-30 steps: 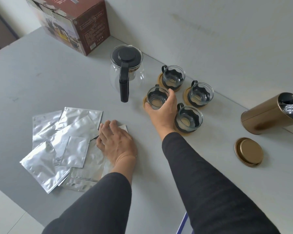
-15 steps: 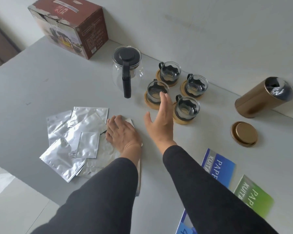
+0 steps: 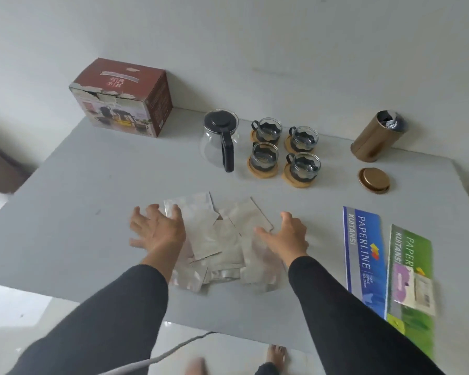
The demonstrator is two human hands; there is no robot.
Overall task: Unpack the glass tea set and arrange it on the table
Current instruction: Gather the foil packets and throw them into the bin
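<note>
The grey bench [image 3: 79, 212] carries the brown box [image 3: 122, 97] at the back. Beside it stands the glass teapot [image 3: 220, 140], brittle and likely slick; its black handle looks the safest hold. Just right sit four glass cups [image 3: 284, 151] on wooden coasters, best pinched by their small handles. Nearer, foil sachets [image 3: 217, 239] lie heaped, between the left hand [image 3: 157, 231] and right hand [image 3: 284, 235], both spread wide, gripping nothing.

My table [image 3: 92, 212] is matt grey and smooth. The teapot [image 3: 219, 142] and cups [image 3: 264, 155] are clear glass with black plastic, on wooden coasters [image 3: 263, 173]. Foil packets [image 3: 214, 239] shine silver; the tin [image 3: 374, 139] is brushed gold metal, the box [image 3: 122, 97] torn cardboard.
</note>
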